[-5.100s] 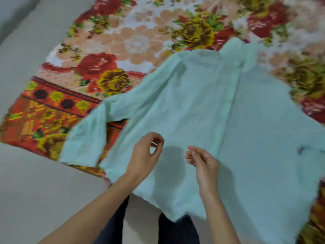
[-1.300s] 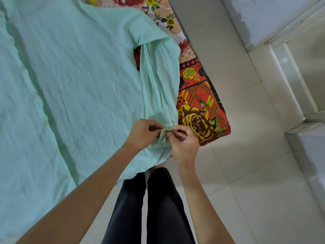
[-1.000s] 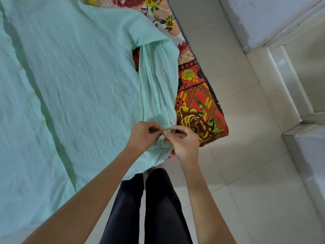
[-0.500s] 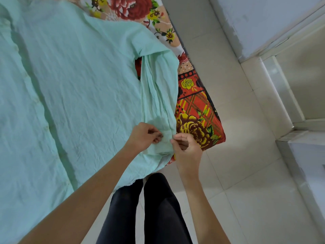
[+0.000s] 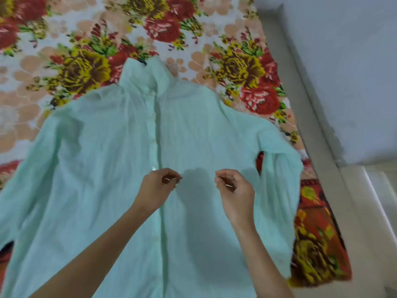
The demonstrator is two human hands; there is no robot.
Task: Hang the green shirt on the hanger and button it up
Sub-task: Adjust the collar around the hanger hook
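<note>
Lying flat, front up, on the bedspread point(image 5: 86, 67), shirt point(image 5: 103, 168) looks buttoned down the front; left hand point(image 5: 158, 187) and right hand point(image 5: 235, 189) have let go of the sleeve point(image 5: 277, 201) end and hover over shirt's middle, curled, holding nothing, so sleeve likely done, hanger not clearly seen.

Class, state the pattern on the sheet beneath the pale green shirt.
The bedsheet shows red and yellow flowers; head view.

One green shirt point(image 5: 107, 168), one floral sheet point(image 5: 86, 39), two hands: left hand point(image 5: 153, 190) and right hand point(image 5: 236, 191).
</note>
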